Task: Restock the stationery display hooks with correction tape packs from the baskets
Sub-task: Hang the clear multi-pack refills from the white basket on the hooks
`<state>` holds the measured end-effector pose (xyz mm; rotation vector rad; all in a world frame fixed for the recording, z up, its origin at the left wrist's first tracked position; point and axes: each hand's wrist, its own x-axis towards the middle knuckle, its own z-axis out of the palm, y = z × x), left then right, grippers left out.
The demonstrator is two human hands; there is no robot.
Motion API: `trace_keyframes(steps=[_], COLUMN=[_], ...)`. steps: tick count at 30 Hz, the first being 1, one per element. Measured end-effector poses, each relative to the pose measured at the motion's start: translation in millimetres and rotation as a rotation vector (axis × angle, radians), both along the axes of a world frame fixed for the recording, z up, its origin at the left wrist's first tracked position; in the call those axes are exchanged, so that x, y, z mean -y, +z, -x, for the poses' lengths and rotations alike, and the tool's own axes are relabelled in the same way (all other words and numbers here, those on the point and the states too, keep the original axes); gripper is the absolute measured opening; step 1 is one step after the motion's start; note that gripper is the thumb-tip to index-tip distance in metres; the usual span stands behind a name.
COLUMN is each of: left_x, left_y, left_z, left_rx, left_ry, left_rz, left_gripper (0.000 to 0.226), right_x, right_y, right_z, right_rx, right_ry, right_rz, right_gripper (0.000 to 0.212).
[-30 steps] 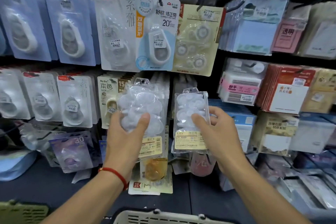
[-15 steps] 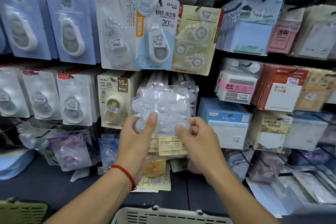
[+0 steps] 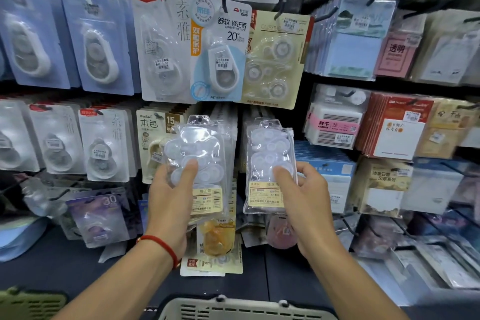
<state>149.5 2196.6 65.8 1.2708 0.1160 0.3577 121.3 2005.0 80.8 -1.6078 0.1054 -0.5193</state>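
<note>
Head view. Both forearms reach up from the bottom edge toward the display. The left hand, with a red string at its wrist, grasps a clear correction tape pack from the side, thumb pressed across the front of the blister and fingers hidden behind it. The right hand grasps a second clear pack in the same way, thumb on the front near its yellow label. Both packs are upright, hang-holes on top, held in front of the middle row of hanging stock, side by side with a plain gap between them.

Half a second ago the two packs were pressed together in one overlapping bundle between the hands; now they are drawn apart, one to each hand, much as they stood a second ago.

At the bottom edge, the slotted rim of a pale basket shows between the arms; its contents are out of view. A green basket corner sits at the lower left, its inside also unseen. Other carded tape packs hang on hooks above.
</note>
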Motion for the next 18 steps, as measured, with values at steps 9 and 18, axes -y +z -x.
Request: trace_keyframes(steps=[9, 18], left_x=[-2, 2], left_y=[10, 6], left_z=[7, 6], left_rx=[-0.019, 0.017], left_ry=[-0.066, -0.112], left_rz=[0.117, 0.057], left_gripper=[0.022, 0.014], right_x=[3, 9], right_y=[2, -2], right_z=[4, 1], right_rx=[0.021, -0.032], right_ry=[0.022, -0.175], right_rz=[0.041, 0.559], right_gripper=[0.010, 0.046])
